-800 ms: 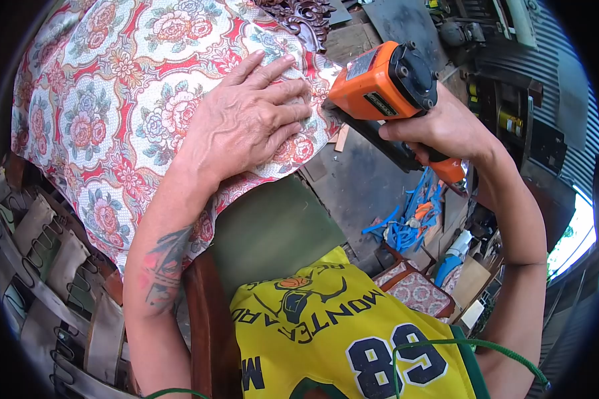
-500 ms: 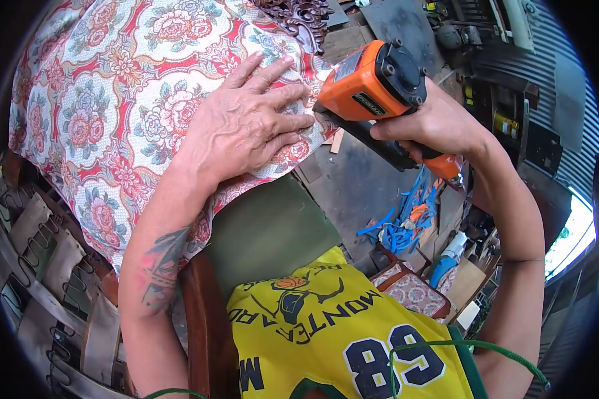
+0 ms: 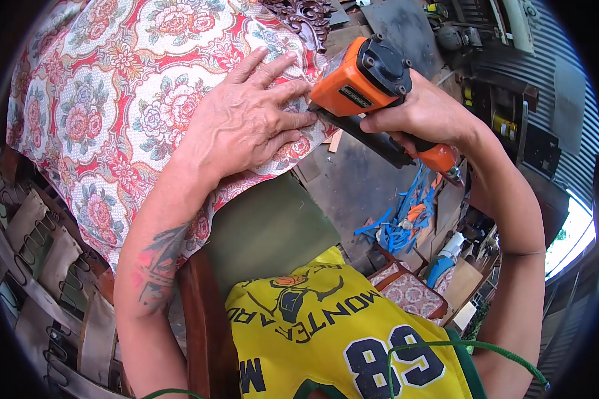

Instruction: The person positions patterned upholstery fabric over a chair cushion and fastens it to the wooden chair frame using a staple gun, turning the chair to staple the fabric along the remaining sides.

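Floral upholstery fabric (image 3: 123, 86) in white and red covers a piece of furniture at the upper left. My left hand (image 3: 249, 120) lies flat on it, fingers spread, near the fabric's right edge. An orange and black pneumatic staple gun (image 3: 359, 86) is gripped by its handle in my right hand (image 3: 429, 116). Its nose meets the fabric edge close to my left fingertips; the exact contact point is hidden. Below the fabric shows a plain green surface (image 3: 273, 216), beside a brown wooden frame part (image 3: 209, 319).
Carved dark wood (image 3: 306, 16) stands at the top. Blue strips (image 3: 396, 226) lie heaped on the floor at right, by a floral-covered cushioned piece (image 3: 409, 292). Webbing straps and wire springs (image 3: 36, 219) fill the lower left. A green cord (image 3: 472, 344) crosses the lower right.
The staple gun and my right hand have shifted slightly left and up, along the fabric edge. My left hand stays nearly in the same place, flat on the fabric.
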Motion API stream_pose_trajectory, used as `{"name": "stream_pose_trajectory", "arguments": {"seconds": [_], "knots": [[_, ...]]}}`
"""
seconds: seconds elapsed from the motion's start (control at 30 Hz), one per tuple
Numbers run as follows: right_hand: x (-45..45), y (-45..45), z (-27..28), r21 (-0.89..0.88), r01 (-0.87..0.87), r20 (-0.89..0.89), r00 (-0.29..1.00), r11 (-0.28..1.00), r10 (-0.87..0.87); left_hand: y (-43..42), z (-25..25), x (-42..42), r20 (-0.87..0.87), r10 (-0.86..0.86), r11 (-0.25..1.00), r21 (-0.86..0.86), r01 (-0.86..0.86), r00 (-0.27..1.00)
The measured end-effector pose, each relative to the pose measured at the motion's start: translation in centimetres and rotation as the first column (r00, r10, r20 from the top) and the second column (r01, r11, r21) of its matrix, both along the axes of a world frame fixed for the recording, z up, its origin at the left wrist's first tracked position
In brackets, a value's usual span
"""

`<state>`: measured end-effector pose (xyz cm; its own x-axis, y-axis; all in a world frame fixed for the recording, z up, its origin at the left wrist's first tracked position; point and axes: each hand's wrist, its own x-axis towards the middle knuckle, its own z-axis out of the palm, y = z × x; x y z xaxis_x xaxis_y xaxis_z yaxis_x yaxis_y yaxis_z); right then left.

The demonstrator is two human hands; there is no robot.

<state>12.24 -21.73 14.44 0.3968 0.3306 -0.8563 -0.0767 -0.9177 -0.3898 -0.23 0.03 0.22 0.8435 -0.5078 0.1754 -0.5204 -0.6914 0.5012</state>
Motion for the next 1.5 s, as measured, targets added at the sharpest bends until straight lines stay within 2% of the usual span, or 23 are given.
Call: {"name": "stream_pose_trajectory", "arguments": {"seconds": [0.2,0.27,0.6,0.87,1.0,1.1,1.13,1.17,1.2,1.23,1.27,1.3,1.37,1.43,1.5], "knots": [[0.0,-0.3,-0.4,0.026,-0.019,0.022,1.0,0.999,0.019,0.0,-0.2,0.0,-0.001,0.011,1.0,-0.022,-0.011,1.0],[0.3,-0.3,-0.6,-0.029,-0.062,-0.019,0.998,0.998,0.062,0.0,-0.3,-0.1,-0.01,0.01,1.0,-0.027,-0.01,1.0],[0.0,0.3,-0.4,-0.077,-0.106,-0.024,0.994,0.991,0.105,-0.1,-0.5,-0.1,0.015,0.007,1.0,-0.009,-0.007,1.0],[-0.7,0.3,-0.4,-0.034,-0.113,0.046,0.992,0.993,0.114,-0.1,-0.8,-0.1,0.02,0.002,1.0,-0.008,-0.002,1.0],[-0.5,0.5,-0.5,-0.031,-0.12,-0.005,0.993,0.992,0.12,0.1,-0.6,-0.3,0.03,-0.004,1.0,-0.016,0.005,1.0],[-0.5,0.2,-0.6,-0.023,-0.076,-0.014,0.997,0.997,0.075,0.8,0.2,0.3,-0.013,-0.052,0.997,0.058,0.053,0.999],[-0.6,0.0,-0.7,-0.021,-0.069,-0.007,0.998,0.997,0.069,1.3,0.7,0.7,-0.23,0.015,0.989,-0.137,-0.047,0.973],[-0.7,-0.3,-0.7,-0.02,-0.064,0.004,0.998,0.998,0.065,1.9,1.0,1.1,-0.443,0.036,0.936,-0.3,-0.186,0.896],[-0.8,-0.6,-0.7,-0.022,-0.059,0.007,0.998,0.998,0.06,2.5,0.7,1.8,-0.407,-0.041,0.937,-0.332,-0.106,0.912],[-0.9,-0.8,-0.8,-0.011,-0.057,0.006,0.998,0.998,0.057,2.5,0.3,2.0,-0.407,-0.045,0.938,-0.332,-0.102,0.912],[-1.0,-0.9,-0.8,0.003,-0.057,0.006,0.998,0.998,0.057,2.5,-0.3,2.0,-0.193,-0.024,0.995,-0.1,0.004,0.981],[-1.1,-0.8,-0.8,0.006,-0.056,0.004,0.998,0.998,0.056,2.3,-0.5,1.9,0.027,-0.059,0.986,0.159,0.054,0.998],[-1.4,-0.7,-0.7,0.023,0.002,-0.01,1.0,1.0,-0.002,1.9,-1.0,1.6,0.042,-0.025,0.989,0.144,0.018,0.999],[-2.1,-1.2,-0.7,0.047,0.052,0.003,0.999,0.998,-0.053,1.3,0.0,1.4,-0.002,0.0,0.977,0.214,0.0,1.0],[-2.7,-1.7,-0.1,0.07,0.094,0.019,0.995,0.993,-0.095,1.0,-0.8,1.3,0.014,0.012,0.985,0.173,-0.014,1.0]]}}
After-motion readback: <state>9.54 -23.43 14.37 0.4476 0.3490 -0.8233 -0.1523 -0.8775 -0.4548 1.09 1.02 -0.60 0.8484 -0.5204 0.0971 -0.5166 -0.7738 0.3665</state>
